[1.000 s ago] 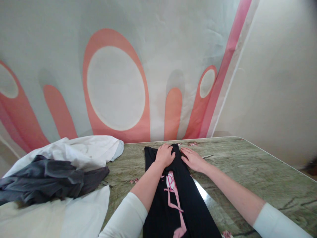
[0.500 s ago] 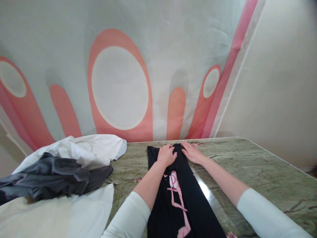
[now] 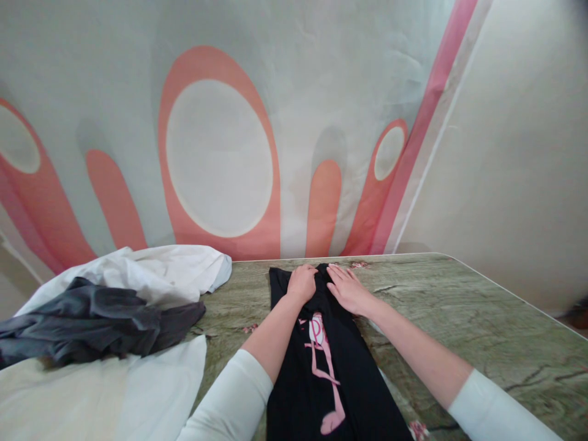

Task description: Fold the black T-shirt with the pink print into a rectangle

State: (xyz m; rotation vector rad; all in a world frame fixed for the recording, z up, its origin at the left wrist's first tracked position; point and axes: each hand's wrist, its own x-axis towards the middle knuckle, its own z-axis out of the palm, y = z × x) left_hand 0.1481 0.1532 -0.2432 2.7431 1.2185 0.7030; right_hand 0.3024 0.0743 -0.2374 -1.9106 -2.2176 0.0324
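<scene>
A black T-shirt (image 3: 294, 392) with a pink long-limbed figure printed on it lies folded into a long strip, running from the table's far edge toward me. My left hand (image 3: 303, 285) rests on its far end, fingers curled down against the bunched cloth near the top. Beside it my right hand (image 3: 350, 291) lies flat on the shirt's right edge, fingers stretched out. The fingertips of my left hand are partly hidden by the hand itself.
The table (image 3: 441, 306) has a wood-grain top with a light rim. To the left lie a rumpled white cloth (image 3: 160, 269), a dark grey garment (image 3: 105, 318) and a cream and white cloth (image 3: 156, 386). Behind the table rises a wall (image 3: 294, 110) with coral shapes.
My right hand has moved slightly inward, from the shirt's edge onto the cloth. My left hand stays on the far end, its fingers more closed together. The view has shifted slightly.
</scene>
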